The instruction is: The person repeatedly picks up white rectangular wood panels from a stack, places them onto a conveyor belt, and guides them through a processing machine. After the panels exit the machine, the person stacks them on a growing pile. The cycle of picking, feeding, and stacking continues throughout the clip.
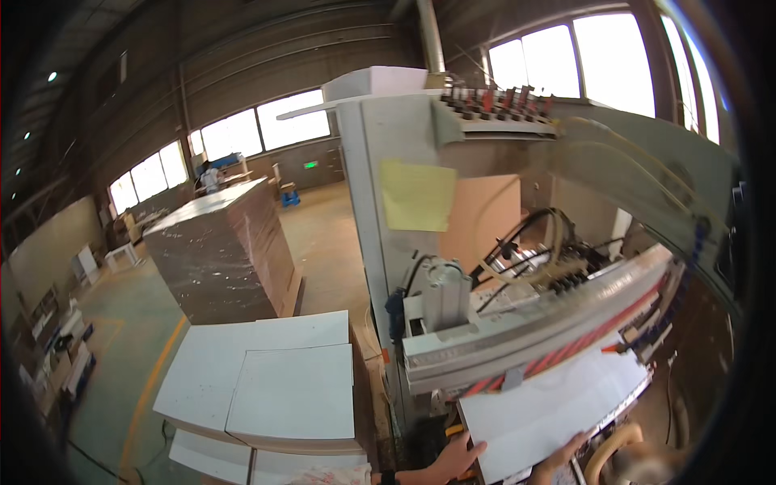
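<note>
Workshop floor (327,242), wrapped stack (212,263); machine bar (533,322) (red-striped) above the white panel (546,412).

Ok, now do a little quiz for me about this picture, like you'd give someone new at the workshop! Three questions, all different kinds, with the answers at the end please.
1. What colour is the sheet on the machine's upright post? A) pink B) yellow C) black
2. True or false: the left hand and the right hand are both at the edges of a white panel.
3. Fill the gap with nearer or farther: the tall wrapped stack is ___ from the camera than the white-topped stacks.

Key: 1. B; 2. True; 3. farther
</note>
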{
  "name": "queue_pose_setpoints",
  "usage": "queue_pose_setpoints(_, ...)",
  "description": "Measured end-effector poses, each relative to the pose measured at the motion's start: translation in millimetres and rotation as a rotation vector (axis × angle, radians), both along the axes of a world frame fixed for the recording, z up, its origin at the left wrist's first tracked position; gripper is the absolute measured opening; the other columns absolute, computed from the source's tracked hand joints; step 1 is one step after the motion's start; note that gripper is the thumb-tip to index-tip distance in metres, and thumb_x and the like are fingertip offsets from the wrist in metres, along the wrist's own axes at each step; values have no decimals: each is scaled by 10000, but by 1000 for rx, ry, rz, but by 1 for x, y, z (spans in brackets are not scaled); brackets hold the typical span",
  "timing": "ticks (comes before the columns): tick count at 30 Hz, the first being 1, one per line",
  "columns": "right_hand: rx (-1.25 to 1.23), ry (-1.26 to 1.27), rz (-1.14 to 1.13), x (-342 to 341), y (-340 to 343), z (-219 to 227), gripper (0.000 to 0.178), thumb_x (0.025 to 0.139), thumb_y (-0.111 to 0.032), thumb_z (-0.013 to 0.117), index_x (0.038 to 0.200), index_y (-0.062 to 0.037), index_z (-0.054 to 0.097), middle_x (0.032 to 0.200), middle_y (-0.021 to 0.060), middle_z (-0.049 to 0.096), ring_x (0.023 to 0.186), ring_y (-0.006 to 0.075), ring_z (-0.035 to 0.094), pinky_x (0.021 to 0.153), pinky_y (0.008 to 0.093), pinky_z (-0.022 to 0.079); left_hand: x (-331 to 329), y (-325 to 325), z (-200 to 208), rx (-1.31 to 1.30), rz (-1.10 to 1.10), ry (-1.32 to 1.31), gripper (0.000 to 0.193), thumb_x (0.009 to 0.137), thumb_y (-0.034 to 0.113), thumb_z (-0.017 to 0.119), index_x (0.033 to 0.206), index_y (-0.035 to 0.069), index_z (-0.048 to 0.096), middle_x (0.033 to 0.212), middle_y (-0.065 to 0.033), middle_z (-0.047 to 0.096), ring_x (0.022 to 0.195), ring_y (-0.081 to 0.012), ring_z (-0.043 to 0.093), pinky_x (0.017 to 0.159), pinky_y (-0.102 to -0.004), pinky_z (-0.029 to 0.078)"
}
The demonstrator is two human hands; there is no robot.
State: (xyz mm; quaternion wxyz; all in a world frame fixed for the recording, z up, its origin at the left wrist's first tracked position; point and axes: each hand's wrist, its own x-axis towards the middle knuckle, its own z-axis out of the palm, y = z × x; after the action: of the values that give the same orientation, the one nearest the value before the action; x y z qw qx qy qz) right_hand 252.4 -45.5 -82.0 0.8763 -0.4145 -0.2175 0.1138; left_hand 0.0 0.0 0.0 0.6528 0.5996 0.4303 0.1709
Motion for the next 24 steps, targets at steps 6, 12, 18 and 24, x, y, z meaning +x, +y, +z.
queue_pose_setpoints(6,88,106,-82,-37,0,30,542,934,-291,294,1367,-3,143,1393,158,217,1252,264,273,1034,349,226,-27,3,51,170,-71,58,521,839,282,528,1241,-8,369,1128,-221,522,1037,-339,503,867,-410,395)
queue_pose_setpoints(12,-114,-159,-279,0,1,-8,531,920,-244,327,1362,2,167,1377,162,248,1240,278,292,1029,351,238,-32,25,13,179,-195,35,639,818,355,537,1298,8,296,1260,-197,394,1177,-336,375,960,-380,322)
queue_pose_setpoints(18,-343,-340,-322,53,-21,-55,561,853,-163,379,1350,24,201,1390,166,240,1270,267,253,1057,380,167,-32,17,1,139,-236,-373,514,830,285,547,1227,-3,394,1198,-183,454,1143,-281,407,976,-338,297)
queue_pose_setpoints(24,-636,-364,-438,-2,10,-5,488,853,-125,417,1308,20,316,1333,180,350,1263,278,283,1048,335,194,-45,14,-7,350,-152,-235,499,836,190,559,1269,14,382,1268,-149,399,1183,-238,367,984,-306,289)
